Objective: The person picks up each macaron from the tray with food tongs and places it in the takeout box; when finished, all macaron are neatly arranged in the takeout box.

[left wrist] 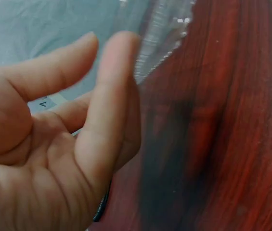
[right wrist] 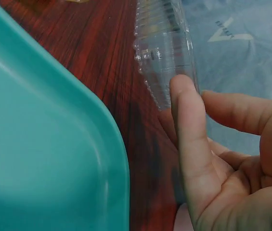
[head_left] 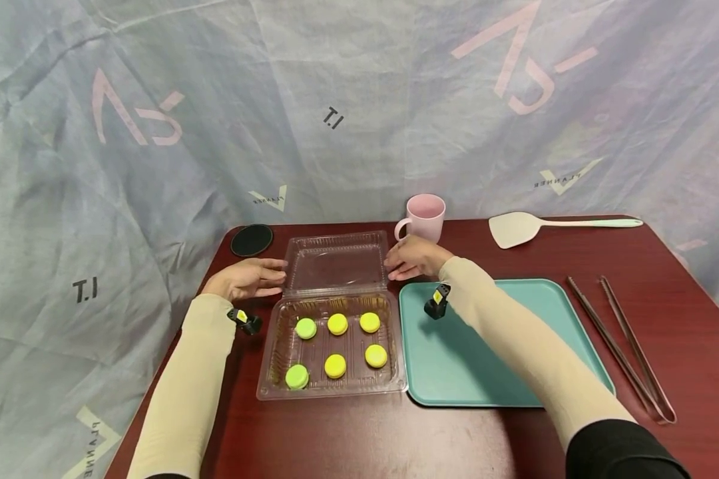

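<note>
A clear plastic clamshell box (head_left: 333,394) stands with its lid (head_left: 338,266) folded back toward the wall. Inside its base sit light green macarons (head_left: 297,377) and several yellow macarons (head_left: 335,366) in two rows. At the lid's left side is my left hand (head_left: 248,278), its fingertips right at the edge and the thumb apart from the fingers in the left wrist view. My right hand (head_left: 416,257) is on the opposite side; in the right wrist view its extended index finger (right wrist: 191,130) overlaps the lid's side wall, with the thumb close by.
A teal tray (head_left: 455,379) lies right of the box, under my right forearm. Metal tongs (head_left: 629,352) are beyond it. Along the back are a black round coaster (head_left: 251,240), a pink mug (head_left: 425,216) and a spatula (head_left: 515,229). A grey cloth (head_left: 335,159) hangs behind the table.
</note>
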Demonstrator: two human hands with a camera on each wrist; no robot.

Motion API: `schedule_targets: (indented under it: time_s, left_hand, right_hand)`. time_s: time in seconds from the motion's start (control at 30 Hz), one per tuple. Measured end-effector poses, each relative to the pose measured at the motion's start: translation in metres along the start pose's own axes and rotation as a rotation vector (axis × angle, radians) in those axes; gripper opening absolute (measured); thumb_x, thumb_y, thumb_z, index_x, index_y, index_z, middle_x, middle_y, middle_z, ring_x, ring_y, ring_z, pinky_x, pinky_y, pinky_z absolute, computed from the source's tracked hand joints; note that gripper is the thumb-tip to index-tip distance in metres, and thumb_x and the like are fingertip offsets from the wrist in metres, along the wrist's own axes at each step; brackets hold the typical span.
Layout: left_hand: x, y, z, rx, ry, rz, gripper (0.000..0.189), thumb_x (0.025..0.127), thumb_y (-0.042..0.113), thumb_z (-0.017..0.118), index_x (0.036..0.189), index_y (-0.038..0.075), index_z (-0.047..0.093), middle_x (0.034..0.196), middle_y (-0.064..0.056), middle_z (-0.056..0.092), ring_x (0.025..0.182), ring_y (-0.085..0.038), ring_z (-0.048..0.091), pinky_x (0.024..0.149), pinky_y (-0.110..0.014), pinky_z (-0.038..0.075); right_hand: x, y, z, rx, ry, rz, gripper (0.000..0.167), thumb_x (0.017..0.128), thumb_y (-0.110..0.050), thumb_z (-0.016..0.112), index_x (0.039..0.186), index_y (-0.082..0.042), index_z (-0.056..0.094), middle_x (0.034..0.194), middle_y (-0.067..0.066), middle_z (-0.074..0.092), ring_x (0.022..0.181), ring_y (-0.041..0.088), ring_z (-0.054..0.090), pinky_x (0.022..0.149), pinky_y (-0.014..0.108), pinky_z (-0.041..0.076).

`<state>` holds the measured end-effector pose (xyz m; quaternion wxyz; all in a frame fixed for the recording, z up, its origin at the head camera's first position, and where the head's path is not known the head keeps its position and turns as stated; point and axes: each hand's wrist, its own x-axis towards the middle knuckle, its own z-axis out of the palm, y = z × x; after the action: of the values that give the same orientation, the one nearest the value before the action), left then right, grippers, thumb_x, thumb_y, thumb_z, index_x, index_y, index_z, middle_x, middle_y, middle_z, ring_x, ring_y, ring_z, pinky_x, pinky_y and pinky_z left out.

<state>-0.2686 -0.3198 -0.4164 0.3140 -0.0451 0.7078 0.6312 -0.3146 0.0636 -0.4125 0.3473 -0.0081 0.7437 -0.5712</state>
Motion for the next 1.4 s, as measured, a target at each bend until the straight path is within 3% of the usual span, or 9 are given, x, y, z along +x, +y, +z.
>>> schedule_targets:
  time_s: [0.13, 0.33, 0.43, 0.57, 0.77, 1.13, 1.4]
  left_hand:
    - [0.001, -0.002, -0.002, -0.038, -0.011, 0.005, 0.066, 0.104, -0.003, 0.049, 0.16, 0.006, 0.015, 0.157, -0.024, 0.02, 0.116, -0.017, 0.053, 0.096, -0.033, 0.051]
    - [-0.005, -0.002, -0.006, -0.113, -0.023, 0.068, 0.076, 0.103, -0.008, 0.047, 0.163, 0.019, 0.008, 0.156, -0.031, 0.01, 0.128, -0.028, 0.042, 0.093, -0.037, 0.053]
    - [-0.008, -0.001, -0.005, -0.123, -0.003, 0.104, 0.078, 0.101, -0.01, 0.048, 0.162, 0.021, 0.011, 0.144, -0.028, 0.025, 0.115, -0.024, 0.052, 0.09, -0.038, 0.055]
    - [-0.014, 0.002, -0.001, -0.118, 0.03, 0.167, 0.078, 0.1, -0.014, 0.048, 0.161, 0.021, 0.015, 0.116, -0.013, 0.041, 0.092, -0.016, 0.058, 0.086, -0.04, 0.057]
    - [-0.02, 0.006, 0.003, -0.061, 0.073, 0.317, 0.076, 0.099, -0.014, 0.05, 0.16, 0.019, 0.019, 0.103, -0.005, 0.049, 0.088, -0.016, 0.056, 0.083, -0.043, 0.058]
    - [-0.027, -0.004, 0.018, 0.063, 0.255, 0.539, 0.064, 0.097, -0.017, 0.052, 0.15, 0.01, 0.028, 0.107, -0.015, 0.046, 0.088, -0.015, 0.055, 0.077, -0.038, 0.059]
    - [-0.042, -0.017, 0.025, 0.094, 0.276, 0.686, 0.038, 0.094, -0.018, 0.055, 0.126, -0.004, 0.04, 0.107, -0.014, 0.049, 0.091, -0.019, 0.058, 0.081, -0.039, 0.058]
  right_hand:
    - [0.002, 0.001, 0.0, 0.087, -0.023, 0.002, 0.05, 0.098, -0.001, 0.06, 0.144, 0.004, 0.04, 0.103, 0.017, 0.061, 0.068, 0.018, 0.068, 0.065, 0.028, 0.058]
    - [-0.002, 0.0, 0.003, 0.172, -0.002, -0.068, 0.055, 0.099, 0.001, 0.058, 0.15, -0.007, 0.039, 0.099, 0.018, 0.059, 0.071, 0.02, 0.067, 0.067, 0.032, 0.059]
    - [-0.004, -0.001, 0.005, 0.164, 0.02, -0.119, 0.055, 0.098, 0.002, 0.059, 0.148, -0.008, 0.041, 0.104, 0.016, 0.058, 0.072, 0.019, 0.065, 0.068, 0.033, 0.059]
    - [-0.005, 0.0, 0.006, 0.164, 0.039, -0.184, 0.056, 0.097, 0.003, 0.061, 0.148, -0.008, 0.04, 0.118, 0.015, 0.051, 0.074, 0.019, 0.062, 0.069, 0.036, 0.059]
    - [-0.011, 0.0, 0.007, 0.183, 0.079, -0.299, 0.05, 0.098, 0.003, 0.061, 0.144, -0.008, 0.043, 0.128, 0.019, 0.051, 0.076, 0.024, 0.065, 0.067, 0.037, 0.06]
    - [-0.015, 0.002, 0.015, 0.042, 0.135, -0.546, 0.026, 0.098, 0.004, 0.06, 0.121, -0.002, 0.048, 0.126, 0.019, 0.055, 0.086, 0.035, 0.066, 0.072, 0.043, 0.06]
    - [-0.035, 0.015, 0.018, -0.195, 0.17, -0.751, 0.017, 0.098, -0.001, 0.064, 0.112, -0.001, 0.054, 0.134, 0.016, 0.056, 0.097, 0.034, 0.066, 0.081, 0.045, 0.058]
